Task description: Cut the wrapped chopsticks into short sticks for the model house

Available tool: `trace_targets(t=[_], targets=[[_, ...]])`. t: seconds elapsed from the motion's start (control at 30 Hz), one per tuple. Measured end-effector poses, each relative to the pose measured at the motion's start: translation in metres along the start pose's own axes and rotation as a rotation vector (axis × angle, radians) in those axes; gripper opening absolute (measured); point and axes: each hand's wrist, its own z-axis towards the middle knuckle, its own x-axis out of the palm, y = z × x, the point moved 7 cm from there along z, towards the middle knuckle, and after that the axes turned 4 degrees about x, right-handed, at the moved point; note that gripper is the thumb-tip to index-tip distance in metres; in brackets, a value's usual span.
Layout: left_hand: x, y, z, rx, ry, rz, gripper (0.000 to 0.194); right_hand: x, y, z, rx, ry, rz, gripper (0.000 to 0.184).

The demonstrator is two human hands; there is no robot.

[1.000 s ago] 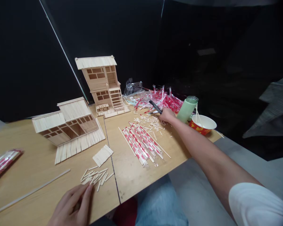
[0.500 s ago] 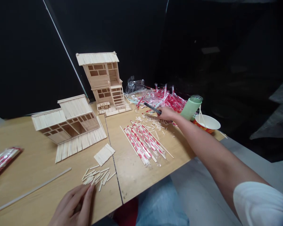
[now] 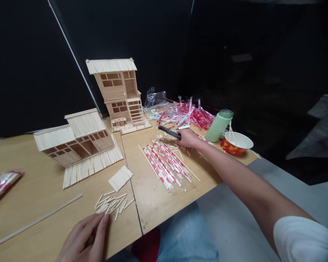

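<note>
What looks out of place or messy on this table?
Short cut stick pieces lie scattered around the right hand, which holds a black tool, unlike the neatly aligned red-striped sticks beside them. Crumpled clear-and-red plastic wrappers also sprawl behind.

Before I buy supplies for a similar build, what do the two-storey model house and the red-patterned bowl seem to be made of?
The two-storey model house looks like bare, unpainted light wood, built from many thin sticks with visible cut ends. The bowl has a smooth, glossy red-and-yellow printed outside and a white inside; it could be coated paper or plastic, and the look doesn't settle which.
</note>
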Motion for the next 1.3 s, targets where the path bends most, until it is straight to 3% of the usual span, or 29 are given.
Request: trace_targets(t=[0.27,0.47,0.6,0.73,0.83,0.97,1.1,1.2,1.3], targets=[[-0.004,-0.007,0.002,0.012,-0.025,-0.005,0.026,-0.009,-0.004,0.0,0.054,-0.046,0.007,0.026],[-0.006,-0.01,0.002,-0.019,-0.032,-0.04,0.024,0.001,0.004,-0.006,0.053,-0.006,0.065,0.025],[-0.011,-0.007,0.001,-0.112,-0.079,-0.146,0.026,-0.001,0.014,-0.011,0.06,-0.017,0.169,0.029],[-0.011,-0.014,0.0,-0.257,-0.126,-0.291,0.029,-0.021,0.017,-0.024,0.084,-0.073,0.331,0.03],[0.004,-0.031,0.005,-0.343,-0.088,-0.447,0.027,-0.036,0.024,-0.047,0.073,-0.068,0.512,0.022],[0.045,-0.069,0.02,-0.404,0.061,-0.732,0.025,-0.039,0.054,-0.1,0.006,0.055,0.8,0.019],[0.078,-0.11,0.034,-0.412,0.161,-0.979,0.023,-0.018,0.093,-0.155,-0.005,0.289,1.456,0.039],[0.088,-0.129,0.037,-0.374,0.205,-1.071,0.021,-0.008,0.108,-0.177,-0.035,0.246,1.642,0.037],[0.089,-0.133,0.035,-0.357,0.21,-1.073,0.019,0.0,0.113,-0.186,-0.039,0.161,1.702,0.033]])
